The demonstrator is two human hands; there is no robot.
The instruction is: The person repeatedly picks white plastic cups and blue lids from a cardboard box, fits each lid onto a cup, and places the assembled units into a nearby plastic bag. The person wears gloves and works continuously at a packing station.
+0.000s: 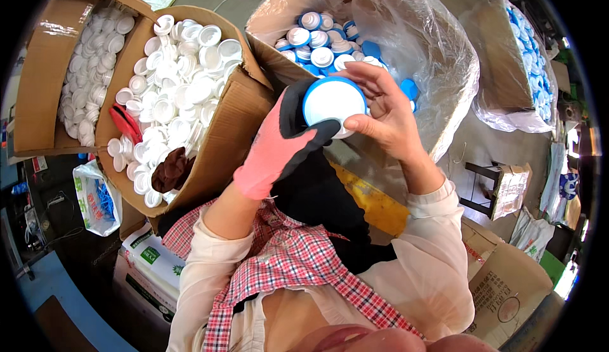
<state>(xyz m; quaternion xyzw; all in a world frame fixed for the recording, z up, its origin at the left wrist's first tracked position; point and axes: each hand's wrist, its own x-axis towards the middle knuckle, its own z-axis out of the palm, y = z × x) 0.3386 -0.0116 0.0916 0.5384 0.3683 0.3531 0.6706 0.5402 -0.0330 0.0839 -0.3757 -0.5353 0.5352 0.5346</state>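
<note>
Between my two hands is a round white cap with a blue rim (333,103), its pale flat side facing up. My left hand (282,130), in a pink glove with black fingers, grips the cap from the left, thumb across its lower edge. My bare right hand (384,108) holds the cap's right edge between thumb and fingers. Just beyond my hands, a lined carton (438,54) holds many blue-and-white caps (321,56). To the left, an open cardboard box (219,120) is filled with loose white plastic caps (184,98).
A red object (125,122) and a dark brown cloth (172,170) lie on the white caps. Another box of white pieces (47,79) stands far left. At right are a bagged carton of blue caps (507,66) and a small stool (501,187). A yellow edge (368,200) is below my hands.
</note>
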